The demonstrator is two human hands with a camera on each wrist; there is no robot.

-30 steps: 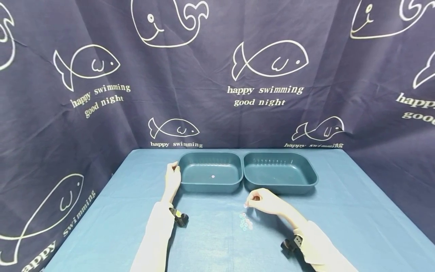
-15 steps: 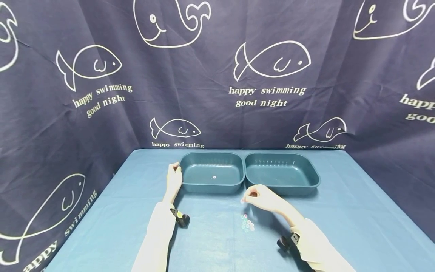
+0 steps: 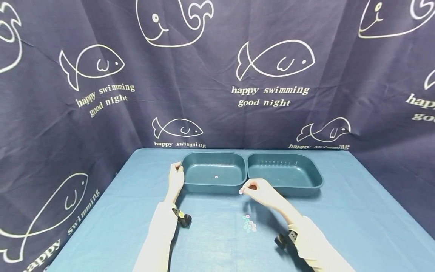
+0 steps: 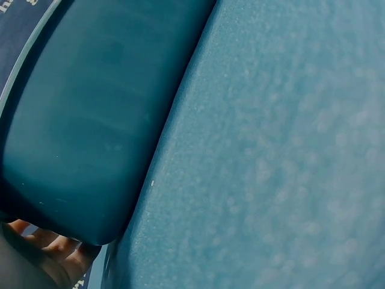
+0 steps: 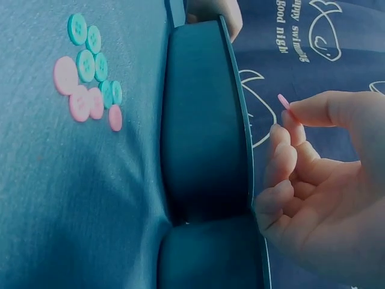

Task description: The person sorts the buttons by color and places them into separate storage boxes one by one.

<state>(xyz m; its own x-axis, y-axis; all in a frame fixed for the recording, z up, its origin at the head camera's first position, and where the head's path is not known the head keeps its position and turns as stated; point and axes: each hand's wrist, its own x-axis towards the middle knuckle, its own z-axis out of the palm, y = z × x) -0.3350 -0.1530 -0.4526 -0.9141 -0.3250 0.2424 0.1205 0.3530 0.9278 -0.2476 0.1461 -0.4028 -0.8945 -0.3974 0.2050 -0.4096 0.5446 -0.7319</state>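
Note:
My right hand point(image 3: 263, 192) pinches a pink button point(image 5: 284, 102) between thumb and index finger, near the front right corner of the left teal bin point(image 3: 214, 187). In the right wrist view the other fingers of that hand are curled below the button. My left hand point(image 3: 176, 179) holds the left end of the same bin, its fingers point(image 4: 59, 248) against the end wall. Inside that bin lies one small button point(image 3: 216, 176). Several pink buttons point(image 5: 79, 103) and turquoise buttons point(image 5: 86, 65) lie in a loose cluster on the blue tablecloth, in front of the bins.
A second teal bin point(image 3: 289, 192) stands to the right, its side close against the left one. Behind the table hangs a dark curtain point(image 3: 217, 109) with white fish drawings. A small black camera point(image 3: 185, 220) sits on the left wrist.
My right hand has moved up from near the button cluster toward the left bin's front right corner, carrying the pink button. The left hand stays at the bin's end.

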